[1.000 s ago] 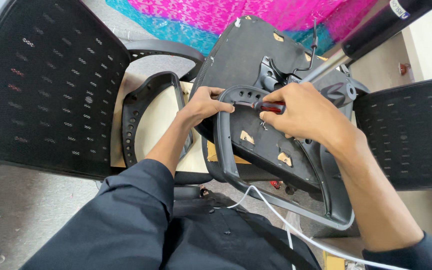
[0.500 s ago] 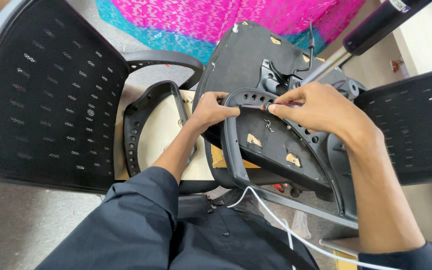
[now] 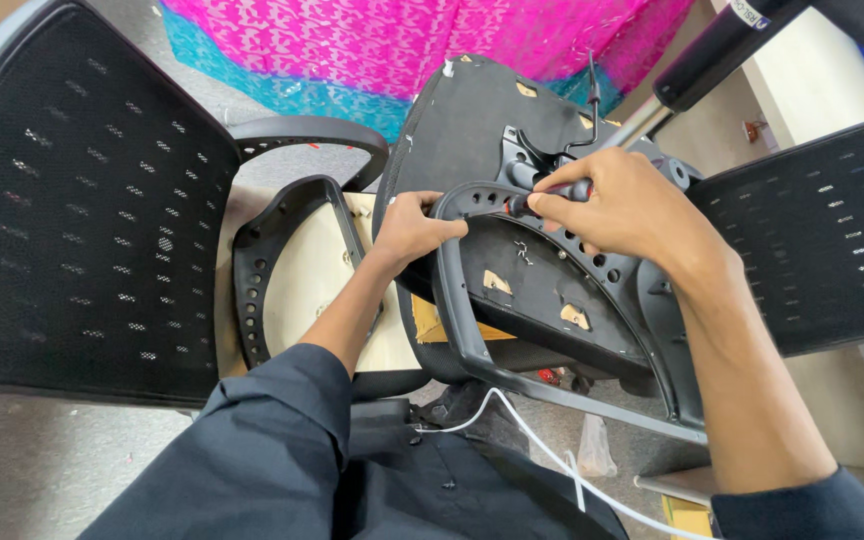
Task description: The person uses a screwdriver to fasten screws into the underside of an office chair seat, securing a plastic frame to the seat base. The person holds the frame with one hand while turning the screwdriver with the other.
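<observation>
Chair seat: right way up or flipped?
Flipped. The chair seat shows its black underside, with the gas cylinder sticking up. Left hand grips the armrest; right hand holds a screwdriver.

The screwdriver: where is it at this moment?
In the head view, right of centre, the screwdriver lies in the right hand, its tip at the chair armrest that the left hand grips.

Grey floor (image 3: 42, 470), pink-and-teal patterned cloth (image 3: 402, 50), perhaps a pale cabinet (image 3: 802, 100) at right.
</observation>
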